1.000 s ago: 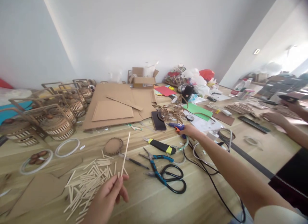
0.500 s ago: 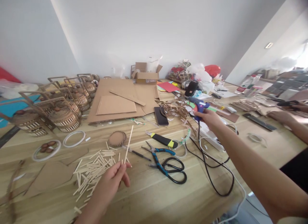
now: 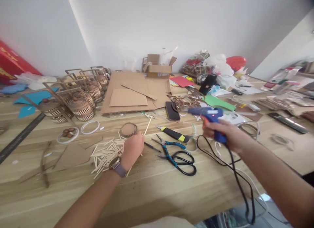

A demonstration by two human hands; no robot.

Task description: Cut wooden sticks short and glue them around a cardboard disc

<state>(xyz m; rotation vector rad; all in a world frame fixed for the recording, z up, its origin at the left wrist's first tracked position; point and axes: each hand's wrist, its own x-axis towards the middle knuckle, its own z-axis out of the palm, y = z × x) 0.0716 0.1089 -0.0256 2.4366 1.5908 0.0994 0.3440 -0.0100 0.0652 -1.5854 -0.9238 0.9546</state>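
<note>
My right hand (image 3: 223, 133) is wrapped round the handle of a blue hot glue gun (image 3: 211, 114), lifted above the table with its nozzle pointing left. A black cord trails down from the handle. My left hand (image 3: 133, 148), wearing a watch, is closed at the near right edge of a small round cardboard base (image 3: 128, 129) with a ridged brown rim. A thin pale wooden stick (image 3: 148, 124) juts up from behind this hand; the fingertips are hidden. Beside and partly under the hand lies a loose pile of short wooden sticks (image 3: 108, 154).
Pliers (image 3: 169, 149), black-handled scissors (image 3: 183, 162), a yellow-black utility knife (image 3: 173, 134) and a phone (image 3: 172, 111) lie between my hands. Small lidded baskets (image 3: 82, 105) stand at the left. Cardboard sheets (image 3: 130, 97) lie behind; cords loop at the right.
My right hand has brought the glue gun off the cluttered area, nearer to me. My left hand has moved forward with the stick to the round base. The view has shifted left.
</note>
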